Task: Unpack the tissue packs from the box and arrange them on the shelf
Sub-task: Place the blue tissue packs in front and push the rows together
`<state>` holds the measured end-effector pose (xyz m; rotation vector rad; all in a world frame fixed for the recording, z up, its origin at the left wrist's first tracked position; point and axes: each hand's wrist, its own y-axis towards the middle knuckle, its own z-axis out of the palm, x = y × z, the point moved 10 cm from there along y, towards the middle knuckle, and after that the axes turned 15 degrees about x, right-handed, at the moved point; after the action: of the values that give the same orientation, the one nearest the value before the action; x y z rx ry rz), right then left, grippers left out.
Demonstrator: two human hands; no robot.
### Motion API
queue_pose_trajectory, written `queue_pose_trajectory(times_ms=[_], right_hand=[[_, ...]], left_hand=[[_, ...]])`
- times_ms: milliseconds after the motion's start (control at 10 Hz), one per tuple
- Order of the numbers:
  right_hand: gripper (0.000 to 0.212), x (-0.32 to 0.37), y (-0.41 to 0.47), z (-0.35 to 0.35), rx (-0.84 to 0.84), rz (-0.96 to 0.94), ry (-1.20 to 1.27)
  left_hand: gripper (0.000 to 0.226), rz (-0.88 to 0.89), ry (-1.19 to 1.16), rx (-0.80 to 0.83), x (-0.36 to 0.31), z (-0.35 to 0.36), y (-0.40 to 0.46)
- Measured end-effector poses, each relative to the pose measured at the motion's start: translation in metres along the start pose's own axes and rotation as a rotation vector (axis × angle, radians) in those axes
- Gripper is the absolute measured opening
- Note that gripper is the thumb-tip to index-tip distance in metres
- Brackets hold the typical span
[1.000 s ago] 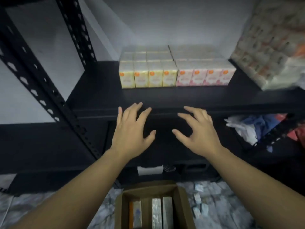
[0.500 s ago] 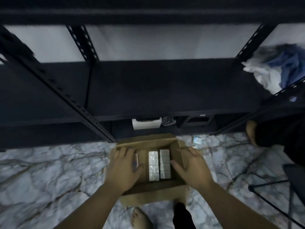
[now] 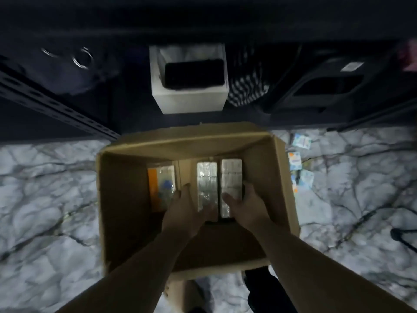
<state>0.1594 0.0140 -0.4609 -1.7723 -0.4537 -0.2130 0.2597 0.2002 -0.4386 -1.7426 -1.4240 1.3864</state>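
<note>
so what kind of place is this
Probably a home storage corner or storeroom: a dark slotted-metal shelf rack, a cardboard box of tissue packs on a marble-patterned floor, and loose small packets scattered nearby.

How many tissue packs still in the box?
3: an orange-edged clear-wrapped tissue pack at left, two silvery plastic-wrapped tissue packs, centre and right, inside the brown cardboard box. Hands may hide more.

Storeroom — black slotted shelving [image 3: 56,107]

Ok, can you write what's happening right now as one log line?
stage: reaching into box | left hand: beside silver pack | right hand: around white pack | lifted: nothing yet | grip: unclear
</note>
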Motion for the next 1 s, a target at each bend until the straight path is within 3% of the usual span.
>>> queue_pose_trajectory(times_ms=[100,200,300,400,500,600,700,800,1000], right_hand=[[0.068,-0.023,0.065,0.017,0.035,0.067,-0.027],[0.048,-0.035,0.118,0.036,0.168,0.115,-0.248],[0.066,-0.056,0.144,0.040,0.065,0.183,0.154],[0.100,-0.064,0.154,0.044,0.018,0.146,0.273],[0.088,-0.060,0.151,0.040,-0.018,0.113,0.378],[0.074,-0.041,0.127,0.026,-0.095,0.031,0.376],[0.047,-0.018,0.097,0.020,-0.112,-0.047,0.321],[0.037,0.013,0.048,0.010,-0.136,-0.131,0.211],[0.041,0.072,-0.075,-0.010,-0.181,-0.256,0.218]], left_hand=[[0.085,-0.022,-0.096,0.017,0.026,0.027,0.065],[0.079,0.042,-0.303,0.082,0.056,0.060,0.119],[0.078,0.062,-0.391,0.056,0.062,0.066,0.139],[0.072,0.078,-0.492,0.073,0.064,0.071,0.148],[0.057,0.040,-0.554,0.076,0.063,0.067,0.142],[0.043,0.017,-0.573,0.058,0.063,0.056,0.127],[0.032,-0.007,-0.528,-0.012,0.064,0.031,0.096],[0.030,-0.007,-0.478,-0.088,0.064,-0.004,0.048],[0.041,0.104,-0.497,-0.161,0.037,-0.072,-0.079]])
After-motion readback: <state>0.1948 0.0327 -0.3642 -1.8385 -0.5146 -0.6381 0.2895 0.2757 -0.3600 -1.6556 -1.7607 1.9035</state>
